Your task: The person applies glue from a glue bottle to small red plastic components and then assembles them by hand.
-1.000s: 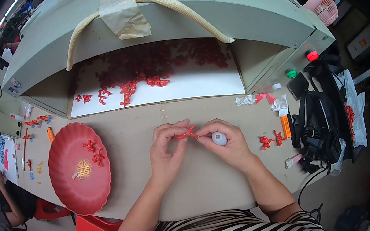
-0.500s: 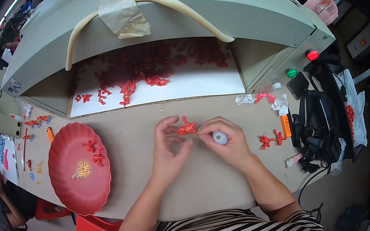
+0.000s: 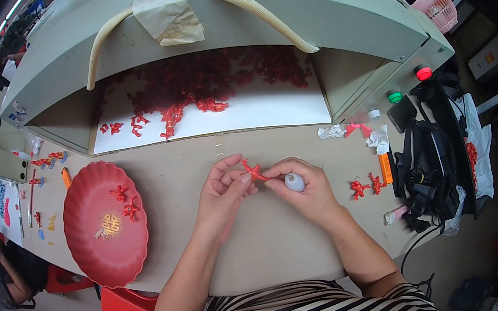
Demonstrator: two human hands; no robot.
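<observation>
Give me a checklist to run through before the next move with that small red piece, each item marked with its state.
1. Small red piece pinched between fingertips of both hands: ok.
2. Left hand has a grip on the piece: ok, thumb and forefinger meet it.
3. Right hand also holds the small white bottle against the palm: ok; whether it is capped, cannot tell.
4. Piece held above the table, away from other things: ok.
5. Red plate has room: ok, only a few red pieces lie in it.
6. Piece whole and undamaged: cannot tell, too small.
</observation>
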